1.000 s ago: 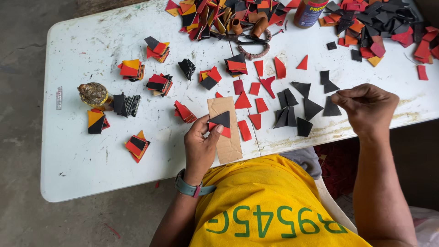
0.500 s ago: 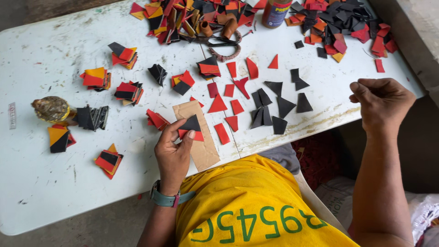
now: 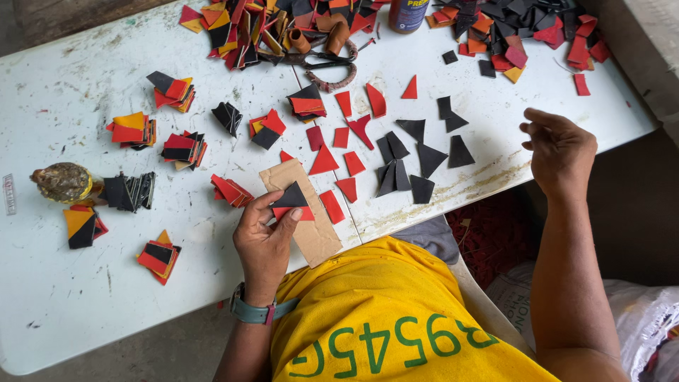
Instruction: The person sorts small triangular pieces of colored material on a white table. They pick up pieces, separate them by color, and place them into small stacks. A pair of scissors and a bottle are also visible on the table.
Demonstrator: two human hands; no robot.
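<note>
- Left hand (image 3: 265,244) pinches a black triangle (image 3: 291,197) and a red piece (image 3: 293,213) stacked together, thumb on one side, fingers on the other. Closed grip.
- That stack sits over a brown cardboard strip (image 3: 311,230), which lies flat on the white table (image 3: 78,297) near its front edge.
- Right hand (image 3: 559,152) hovers past the table's right front corner, fingers loosely curled, thumb toward the fingertips. Cannot tell if anything small is pinched; nothing visible in it.
- Between the hands: loose black triangles (image 3: 414,159) grouped together, loose red pieces (image 3: 339,152) just left of them, some touching the cardboard's top end.
- Left part of table: several small sorted stacks of red, black and orange pieces (image 3: 131,129), plus a fanned bunch of black pieces (image 3: 129,191) beside a grimy glue bottle (image 3: 65,182) lying on its side.
- Far edge: big mixed heap of scraps (image 3: 240,28), scissors (image 3: 322,64) with wrapped handles in front of it, a dark can (image 3: 409,13) upright, second scrap pile (image 3: 523,28) to the right.
- Left wrist wears a teal watch band (image 3: 251,311).
</note>
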